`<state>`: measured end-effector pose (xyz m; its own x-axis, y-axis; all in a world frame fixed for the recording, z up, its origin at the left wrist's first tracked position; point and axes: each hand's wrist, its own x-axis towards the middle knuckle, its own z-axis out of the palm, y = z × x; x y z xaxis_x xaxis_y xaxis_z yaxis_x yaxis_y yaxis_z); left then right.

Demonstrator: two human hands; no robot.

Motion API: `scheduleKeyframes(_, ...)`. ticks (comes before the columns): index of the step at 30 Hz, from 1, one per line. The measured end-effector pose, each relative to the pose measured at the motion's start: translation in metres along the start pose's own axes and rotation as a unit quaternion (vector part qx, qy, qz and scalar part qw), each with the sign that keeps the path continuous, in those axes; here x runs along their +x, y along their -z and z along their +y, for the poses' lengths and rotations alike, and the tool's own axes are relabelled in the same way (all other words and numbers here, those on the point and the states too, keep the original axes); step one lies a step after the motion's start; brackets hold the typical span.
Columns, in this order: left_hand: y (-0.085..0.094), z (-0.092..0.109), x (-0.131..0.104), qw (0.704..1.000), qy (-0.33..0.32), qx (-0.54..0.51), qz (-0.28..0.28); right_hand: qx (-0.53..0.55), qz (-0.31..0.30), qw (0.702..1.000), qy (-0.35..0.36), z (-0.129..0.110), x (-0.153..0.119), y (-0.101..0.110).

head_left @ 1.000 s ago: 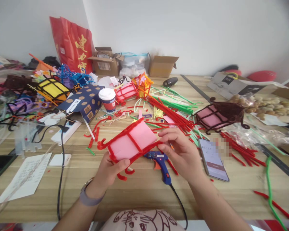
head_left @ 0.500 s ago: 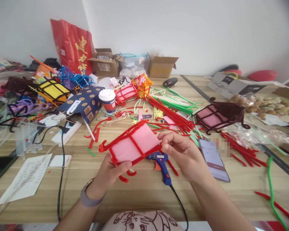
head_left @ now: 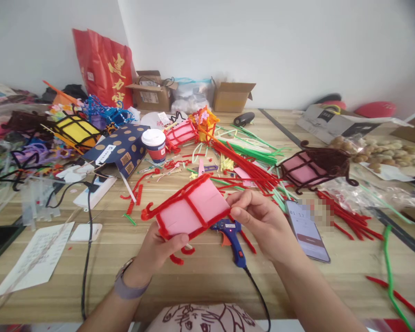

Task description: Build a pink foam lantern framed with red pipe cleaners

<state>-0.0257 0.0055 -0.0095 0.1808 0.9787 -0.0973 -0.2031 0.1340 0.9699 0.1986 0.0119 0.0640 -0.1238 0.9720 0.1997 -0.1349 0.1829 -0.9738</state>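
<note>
A small lantern (head_left: pixel 190 210) with pink panels and a red pipe-cleaner frame is held tilted over the table. My left hand (head_left: pixel 164 249) grips its lower left end, thumb on the frame and the other fingers hidden behind. Red curled ends stick out at its left and below. At the right end, the thumb and bent fingers of my right hand (head_left: pixel 257 214) pinch the edge of the pink panel by the frame's corner. Just beneath the lantern lies a blue glue gun (head_left: pixel 233 242), its small light lit and its nozzle hidden.
A phone (head_left: pixel 307 230) lies right of my right hand, near red pipe cleaners (head_left: pixel 346 214). A brown-framed lantern (head_left: pixel 311 168) stands behind it. A paper cup (head_left: pixel 154 145), a polka-dot box (head_left: pixel 124 145) and a power strip (head_left: pixel 96 191) are left. The gun's black cord (head_left: pixel 257 286) runs toward me.
The right fingers have shifted slightly at the lantern's right end, and the red frame edge there shows more fully. The lantern and left hand are almost unmoved.
</note>
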Motion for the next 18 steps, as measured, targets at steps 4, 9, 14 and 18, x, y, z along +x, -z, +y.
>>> scheduleKeyframes(4,0.0003,-0.0003,0.0002,1.000,-0.018,-0.001,-0.020,0.014,0.004,1.000,-0.013,0.0015,0.0003,0.0005)
scheduleKeyframes(9,0.0004,-0.0007,0.0014,0.999,-0.028,-0.002,-0.021,0.032,0.007,0.999,-0.023,0.0016,0.0007,0.0001)
scheduleKeyframes(14,0.0016,-0.0030,0.0012,0.999,-0.032,0.006,-0.022,0.042,0.015,0.999,-0.031,0.0022,0.0007,-0.0006)
scheduleKeyframes(18,-0.0003,-0.0006,0.0010,1.000,-0.011,0.013,-0.013,0.045,0.011,0.998,-0.034,0.0025,0.0009,-0.0010)
